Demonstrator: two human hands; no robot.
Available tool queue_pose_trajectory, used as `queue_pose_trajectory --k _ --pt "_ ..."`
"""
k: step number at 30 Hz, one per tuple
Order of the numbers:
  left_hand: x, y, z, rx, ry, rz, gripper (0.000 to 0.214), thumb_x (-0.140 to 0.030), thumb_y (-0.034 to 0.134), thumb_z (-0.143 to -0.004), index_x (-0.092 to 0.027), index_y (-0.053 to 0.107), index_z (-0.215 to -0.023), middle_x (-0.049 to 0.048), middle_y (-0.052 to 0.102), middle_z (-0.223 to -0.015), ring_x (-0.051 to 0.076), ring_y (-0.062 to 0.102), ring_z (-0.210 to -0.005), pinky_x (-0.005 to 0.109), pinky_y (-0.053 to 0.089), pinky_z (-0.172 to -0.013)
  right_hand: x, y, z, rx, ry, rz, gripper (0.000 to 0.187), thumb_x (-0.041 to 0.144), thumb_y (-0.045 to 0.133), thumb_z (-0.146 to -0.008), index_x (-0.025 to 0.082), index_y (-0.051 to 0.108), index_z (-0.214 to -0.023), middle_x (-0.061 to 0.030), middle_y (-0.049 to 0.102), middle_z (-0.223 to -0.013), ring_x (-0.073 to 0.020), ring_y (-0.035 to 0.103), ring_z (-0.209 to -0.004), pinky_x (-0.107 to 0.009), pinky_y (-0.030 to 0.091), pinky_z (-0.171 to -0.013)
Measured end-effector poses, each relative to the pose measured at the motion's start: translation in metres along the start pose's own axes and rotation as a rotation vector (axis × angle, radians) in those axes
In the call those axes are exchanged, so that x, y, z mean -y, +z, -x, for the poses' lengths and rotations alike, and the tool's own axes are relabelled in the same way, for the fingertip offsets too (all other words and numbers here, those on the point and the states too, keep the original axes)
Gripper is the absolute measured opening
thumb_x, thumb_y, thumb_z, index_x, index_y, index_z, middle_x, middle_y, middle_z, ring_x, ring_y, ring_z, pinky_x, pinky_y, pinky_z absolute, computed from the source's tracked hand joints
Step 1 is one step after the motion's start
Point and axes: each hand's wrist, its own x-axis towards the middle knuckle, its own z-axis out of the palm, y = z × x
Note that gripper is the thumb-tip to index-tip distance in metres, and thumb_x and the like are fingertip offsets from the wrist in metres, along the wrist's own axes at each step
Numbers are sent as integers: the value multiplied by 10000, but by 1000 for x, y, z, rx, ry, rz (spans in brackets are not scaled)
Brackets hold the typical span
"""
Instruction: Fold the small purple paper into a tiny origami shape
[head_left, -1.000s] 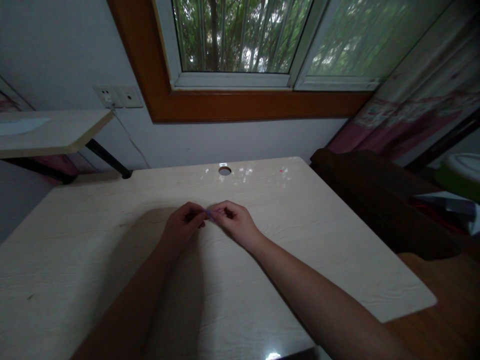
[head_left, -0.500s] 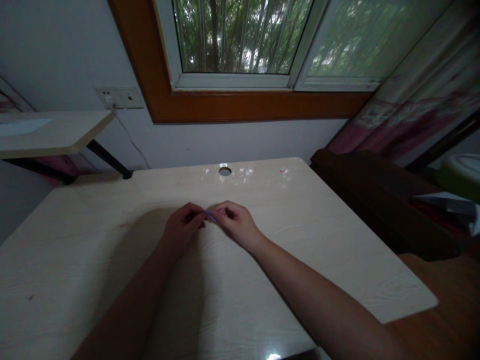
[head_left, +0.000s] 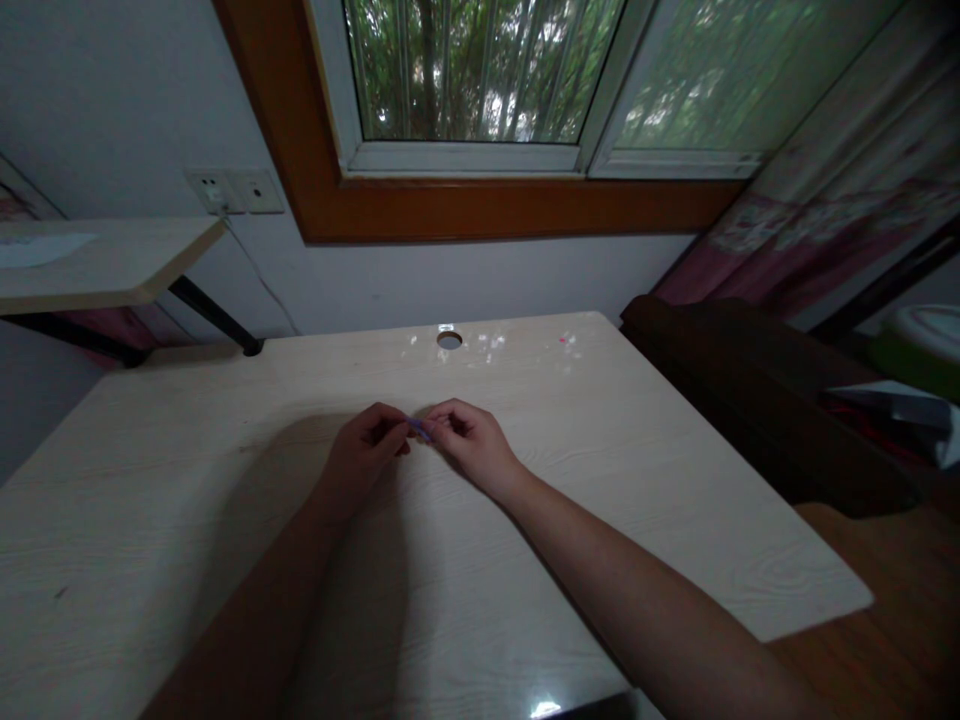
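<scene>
Between my two hands is a small, thin purple strip [head_left: 419,430], too small for me to make out its kind. My left hand [head_left: 367,443] pinches its left end between thumb and forefinger. At the other end, my right hand [head_left: 469,440] grips it with thumb and fingertips. Both hands are closed, their fingertips almost meeting just above the pale wood-grain table [head_left: 600,480]. Part of the strip is hidden by the fingers.
A round cable hole [head_left: 449,341] lies near the table's back edge. At the back left a raised shelf [head_left: 112,265] stands on black legs. Dark wooden furniture [head_left: 750,400] borders the right side. A dark object [head_left: 600,708] shows at the bottom edge.
The view has shifted very slightly. Both hands keep the same pinch on the purple strip, with no clear movement.
</scene>
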Motion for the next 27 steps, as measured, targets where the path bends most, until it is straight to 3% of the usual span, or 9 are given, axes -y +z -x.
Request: queue_pose_trajectory --k 12,20,27 --pt "13 -2 -3 -33 42 -57 215 -356 743 -762 -183 661 -859 -3 672 -700 145 648 -617 253 524 -617 -3 -3 1 -28 -198 231 113 291 658 -884 224 713 -957 -28 650 -846 -149 587 -774 -282 465 -708" --pt "8 -3 -3 10 167 -51 97 -229 711 -764 -187 659 -834 3 649 -773 136 615 -702 235 499 -652 -1 -5 -3 -63 -365 187 165 104 605 -872 232 708 -876 -45 676 -942 -170 631 -932 -330 498 -845" --pt "5 0 -1 81 66 -19 105 -272 633 -834 -175 634 -874 -6 634 -714 133 596 -661 239 473 -630 0 -6 -2 -128 -335 178 208 79 615 -853 244 740 -833 -51 645 -1013 -172 622 -990 -337 504 -869"
